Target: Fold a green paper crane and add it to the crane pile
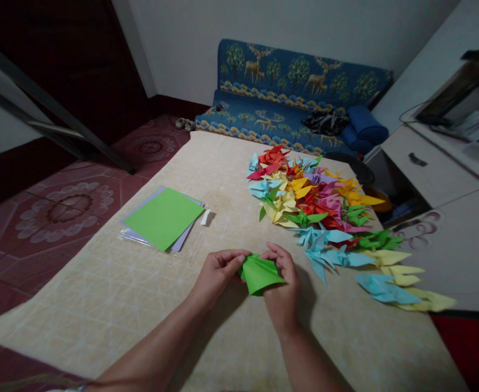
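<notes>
A partly folded sheet of green origami paper is held between my two hands, just above the table. My left hand pinches its upper left edge between thumb and fingers. On the other side, my right hand grips it with the fingers curled round the edge; some fingertips are behind the paper. To the left lies a stack of square paper with a green sheet on top and purple sheets beneath. Many folded paper cranes in red, yellow, blue, pink and green cover the table's right side.
The table has a pale patterned cloth. A small white paper piece lies beside the stack. Beyond stands a blue sofa with a deer pattern. A white cabinet is on the right, a metal ladder on the left.
</notes>
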A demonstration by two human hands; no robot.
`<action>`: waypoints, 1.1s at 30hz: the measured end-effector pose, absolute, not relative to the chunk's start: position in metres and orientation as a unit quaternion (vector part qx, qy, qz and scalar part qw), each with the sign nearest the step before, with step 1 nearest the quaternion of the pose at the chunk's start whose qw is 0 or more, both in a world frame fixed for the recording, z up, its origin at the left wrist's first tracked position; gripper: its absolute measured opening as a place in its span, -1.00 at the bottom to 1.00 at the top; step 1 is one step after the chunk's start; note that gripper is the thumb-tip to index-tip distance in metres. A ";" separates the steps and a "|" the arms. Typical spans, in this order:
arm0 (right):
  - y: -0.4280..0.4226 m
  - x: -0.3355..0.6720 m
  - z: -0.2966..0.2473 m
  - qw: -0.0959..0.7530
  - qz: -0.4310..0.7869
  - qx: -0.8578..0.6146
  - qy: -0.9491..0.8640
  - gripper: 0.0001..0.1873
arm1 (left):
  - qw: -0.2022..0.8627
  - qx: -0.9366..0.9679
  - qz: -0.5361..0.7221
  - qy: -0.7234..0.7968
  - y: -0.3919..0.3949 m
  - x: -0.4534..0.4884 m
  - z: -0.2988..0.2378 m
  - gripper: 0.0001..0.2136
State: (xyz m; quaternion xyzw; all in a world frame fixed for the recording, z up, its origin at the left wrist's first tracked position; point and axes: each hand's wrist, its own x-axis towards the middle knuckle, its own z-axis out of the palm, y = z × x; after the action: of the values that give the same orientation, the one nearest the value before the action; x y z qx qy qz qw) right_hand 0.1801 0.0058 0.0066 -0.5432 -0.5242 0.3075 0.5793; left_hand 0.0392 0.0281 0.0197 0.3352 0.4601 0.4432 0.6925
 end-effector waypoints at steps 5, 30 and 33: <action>0.006 0.183 0.008 0.554 0.316 -0.576 -0.511 -0.48 | 0.694 0.358 0.439 0.445 0.028 0.040 0.018 -0.65; 0.006 0.196 0.018 0.507 0.333 -0.473 -0.639 -0.37 | 0.645 0.415 0.461 0.448 0.029 0.036 0.006 -0.84; 0.006 0.199 0.020 0.480 0.321 -0.435 -0.690 -0.52 | 0.654 0.399 0.454 0.455 0.031 0.035 0.008 -0.80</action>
State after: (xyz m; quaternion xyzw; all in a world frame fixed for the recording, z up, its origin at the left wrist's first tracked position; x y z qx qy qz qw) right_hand 0.1992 0.0060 0.0202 -0.4353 -0.6905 0.3211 0.4803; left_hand 0.0347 0.0306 0.0077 0.3995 0.4551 0.4539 0.6537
